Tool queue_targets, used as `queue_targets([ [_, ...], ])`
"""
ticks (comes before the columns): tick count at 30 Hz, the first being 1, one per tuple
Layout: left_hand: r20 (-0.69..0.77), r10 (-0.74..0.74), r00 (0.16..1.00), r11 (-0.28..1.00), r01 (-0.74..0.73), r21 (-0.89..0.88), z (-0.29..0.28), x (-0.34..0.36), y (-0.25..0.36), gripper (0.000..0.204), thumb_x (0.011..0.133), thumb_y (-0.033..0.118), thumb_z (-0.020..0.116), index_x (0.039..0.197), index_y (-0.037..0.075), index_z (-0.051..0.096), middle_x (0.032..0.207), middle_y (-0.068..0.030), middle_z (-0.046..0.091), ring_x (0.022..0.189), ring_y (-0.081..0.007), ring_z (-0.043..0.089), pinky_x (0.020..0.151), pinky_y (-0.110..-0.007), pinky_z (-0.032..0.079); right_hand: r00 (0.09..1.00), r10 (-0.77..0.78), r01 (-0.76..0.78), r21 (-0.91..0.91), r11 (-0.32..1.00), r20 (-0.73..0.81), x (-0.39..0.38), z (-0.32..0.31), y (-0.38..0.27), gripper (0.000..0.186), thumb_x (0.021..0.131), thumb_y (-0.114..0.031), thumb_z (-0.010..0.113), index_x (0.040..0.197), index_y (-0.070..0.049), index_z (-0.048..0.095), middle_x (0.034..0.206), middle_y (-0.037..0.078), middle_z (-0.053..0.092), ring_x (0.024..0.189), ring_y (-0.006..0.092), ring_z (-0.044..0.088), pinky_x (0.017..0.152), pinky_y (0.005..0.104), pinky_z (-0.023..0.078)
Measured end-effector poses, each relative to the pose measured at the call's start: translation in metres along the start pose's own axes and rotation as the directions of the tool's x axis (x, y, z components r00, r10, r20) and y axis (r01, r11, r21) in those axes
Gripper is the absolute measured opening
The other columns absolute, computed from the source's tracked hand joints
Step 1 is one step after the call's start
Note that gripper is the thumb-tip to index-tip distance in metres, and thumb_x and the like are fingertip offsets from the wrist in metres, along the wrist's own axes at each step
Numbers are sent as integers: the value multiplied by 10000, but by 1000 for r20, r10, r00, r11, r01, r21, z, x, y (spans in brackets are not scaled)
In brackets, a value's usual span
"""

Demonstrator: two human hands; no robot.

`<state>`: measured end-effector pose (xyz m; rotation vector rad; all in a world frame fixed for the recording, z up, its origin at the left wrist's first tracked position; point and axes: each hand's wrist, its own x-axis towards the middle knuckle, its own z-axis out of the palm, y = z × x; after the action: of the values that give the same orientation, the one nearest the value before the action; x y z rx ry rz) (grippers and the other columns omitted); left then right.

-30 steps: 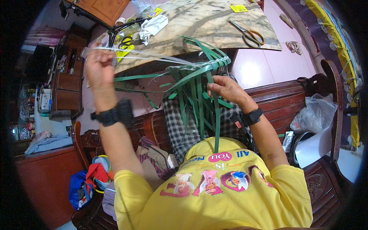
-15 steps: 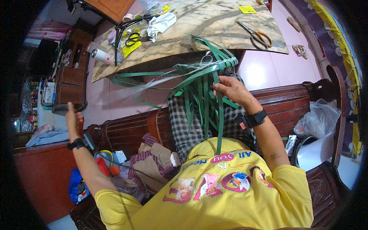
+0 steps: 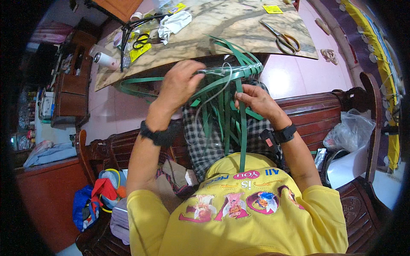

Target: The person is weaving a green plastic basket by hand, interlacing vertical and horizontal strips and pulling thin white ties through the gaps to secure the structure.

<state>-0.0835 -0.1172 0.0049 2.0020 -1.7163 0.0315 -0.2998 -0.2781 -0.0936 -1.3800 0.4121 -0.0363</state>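
Observation:
Several green flat plastic straps (image 3: 228,115) hang in a loose bundle over my lap, with loops and ends spreading left and up toward the table. Along the bundle's top, a clear plastic strand (image 3: 230,73) runs across the straps, and part of it curves down in front of them. My left hand (image 3: 181,83) is closed, thumb and fingers pinching the clear strand at the bundle's left. On the right, my right hand (image 3: 258,101) pinches one green strap that hangs down to my shirt.
Ahead is a marble-topped table (image 3: 239,25) with large scissors (image 3: 284,38), black-handled scissors (image 3: 143,41), a white cloth (image 3: 175,23) and a tumbler (image 3: 106,60). I sit on a wooden bench (image 3: 316,115). A clear plastic bag (image 3: 352,130) lies at right, folded cloth and bags at left.
My left hand has come in from the far left to the bundle's upper left side. The clear strand, stretched out leftward before, now loops down. My right hand has stayed at the strap.

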Motion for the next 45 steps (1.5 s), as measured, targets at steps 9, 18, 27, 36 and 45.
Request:
queue_targets([
  [9,167,-15,986,975,52,-215,62,36,4,227,871,144,652,1054,10,664,1012,-158,687,930,-310,667,819,-356,518,999,-50,50,41,998,17,-5,-8,1,168,982,-189,541,960,-50,633,821,-19,655,741,73,566,697,238,446],
  [18,156,-218,963,907,259,-333,63,28,-9,182,911,124,631,1015,-12,691,947,-87,707,862,-156,651,791,-279,504,996,-68,65,51,997,61,10,-3,-5,216,986,-204,515,945,-29,635,831,16,686,692,92,560,644,263,477],
  [27,313,-285,906,857,387,-339,52,35,-2,280,876,145,645,1114,-2,660,1025,-58,693,923,-131,625,849,-274,484,998,-57,56,24,998,41,12,0,-1,229,982,-221,524,950,-29,645,830,10,686,698,92,566,641,261,475],
  [36,369,-310,876,771,459,-441,56,39,-5,210,903,163,624,1024,-5,660,944,-28,678,860,-105,610,806,-260,482,995,-80,79,39,996,51,10,4,2,229,987,-237,531,948,-42,644,819,4,683,701,89,573,643,250,478],
  [45,146,-372,917,749,389,-536,59,35,6,224,948,199,614,873,-5,670,764,-10,647,730,-77,562,687,-245,456,996,-77,76,16,997,34,5,5,2,225,996,-227,511,970,-42,636,829,-6,681,701,84,562,645,251,476],
])
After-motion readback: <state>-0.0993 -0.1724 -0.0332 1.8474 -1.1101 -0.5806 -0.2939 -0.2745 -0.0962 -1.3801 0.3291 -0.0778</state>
